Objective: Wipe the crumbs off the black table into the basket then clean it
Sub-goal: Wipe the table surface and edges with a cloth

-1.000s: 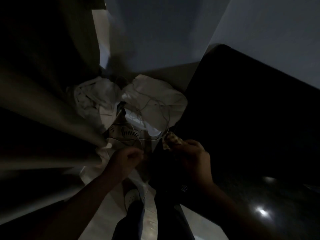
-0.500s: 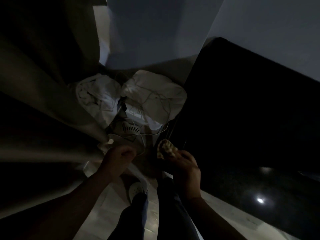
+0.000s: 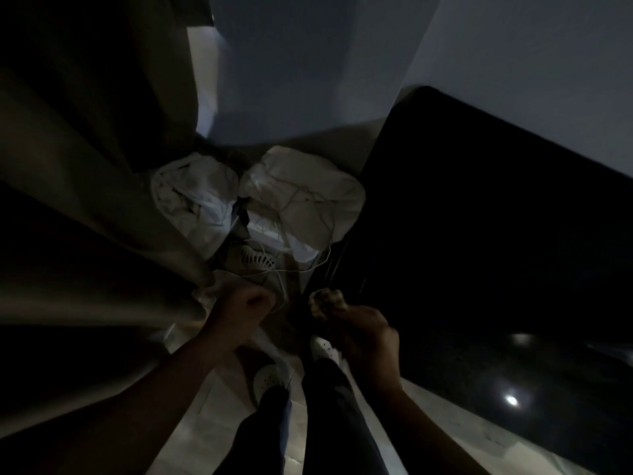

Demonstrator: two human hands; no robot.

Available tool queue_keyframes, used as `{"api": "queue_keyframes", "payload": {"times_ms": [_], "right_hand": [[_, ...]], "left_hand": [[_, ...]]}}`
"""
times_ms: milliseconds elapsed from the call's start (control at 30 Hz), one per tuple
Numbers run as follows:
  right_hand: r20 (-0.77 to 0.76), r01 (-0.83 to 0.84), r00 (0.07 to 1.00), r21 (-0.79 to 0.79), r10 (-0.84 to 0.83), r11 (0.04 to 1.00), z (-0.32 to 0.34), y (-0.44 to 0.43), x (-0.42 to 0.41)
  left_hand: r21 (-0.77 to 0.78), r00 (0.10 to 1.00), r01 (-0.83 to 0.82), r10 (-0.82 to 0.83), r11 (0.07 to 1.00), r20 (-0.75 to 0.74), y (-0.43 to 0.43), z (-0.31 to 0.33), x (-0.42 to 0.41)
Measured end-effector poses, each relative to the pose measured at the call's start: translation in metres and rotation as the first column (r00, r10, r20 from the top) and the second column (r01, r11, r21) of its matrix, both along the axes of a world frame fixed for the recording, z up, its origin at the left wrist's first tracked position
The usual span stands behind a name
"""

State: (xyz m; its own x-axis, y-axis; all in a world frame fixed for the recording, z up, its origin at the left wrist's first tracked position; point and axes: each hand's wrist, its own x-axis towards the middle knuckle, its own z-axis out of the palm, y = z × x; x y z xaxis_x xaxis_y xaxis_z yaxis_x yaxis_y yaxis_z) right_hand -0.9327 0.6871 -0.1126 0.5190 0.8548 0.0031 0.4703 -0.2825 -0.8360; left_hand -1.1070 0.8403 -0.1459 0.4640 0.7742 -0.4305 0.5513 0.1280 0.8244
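The glossy black table (image 3: 479, 252) fills the right side, its near corner just right of my hands. My right hand (image 3: 366, 334) grips a small checked cloth (image 3: 325, 301), held off the table's left edge above the floor. My left hand (image 3: 243, 306) is curled into a fist beside the curtain hem, a hand's width left of the cloth. What it holds is lost in the dark. A dim brownish shape (image 3: 291, 320) lies between the hands; I cannot tell whether it is the basket. No crumbs are visible on the dark tabletop.
A heavy curtain (image 3: 102, 200) hangs along the left. Two white cloth bundles (image 3: 301, 197) and white cables (image 3: 274, 269) lie on the floor ahead, against the wall. My feet in white shoes (image 3: 267, 382) stand on pale tiles below the hands.
My right hand with the cloth has drawn slightly down and left, away from the table corner. The left hand stays curled in about the same place.
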Motion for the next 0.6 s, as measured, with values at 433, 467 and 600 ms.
{"api": "queue_keyframes", "payload": {"times_ms": [433, 467, 600], "right_hand": [[0.237, 0.167, 0.962, -0.104, -0.139, 0.98, -0.006, 0.088, 0.121], [0.206, 0.163, 0.969, -0.111, -0.137, 0.98, -0.006, 0.08, 0.113], [0.195, 0.07, 0.98, -0.103, -0.049, 0.992, -0.01, 0.03, 0.07]], "left_hand": [[0.028, 0.999, -0.047, 0.046, 0.999, 0.026, 0.031, 0.002, 0.04], [0.022, 0.999, -0.05, 0.049, 0.999, 0.021, 0.031, 0.001, 0.04], [0.001, 0.999, -0.042, 0.042, 0.999, 0.018, 0.026, 0.003, 0.039]]}}
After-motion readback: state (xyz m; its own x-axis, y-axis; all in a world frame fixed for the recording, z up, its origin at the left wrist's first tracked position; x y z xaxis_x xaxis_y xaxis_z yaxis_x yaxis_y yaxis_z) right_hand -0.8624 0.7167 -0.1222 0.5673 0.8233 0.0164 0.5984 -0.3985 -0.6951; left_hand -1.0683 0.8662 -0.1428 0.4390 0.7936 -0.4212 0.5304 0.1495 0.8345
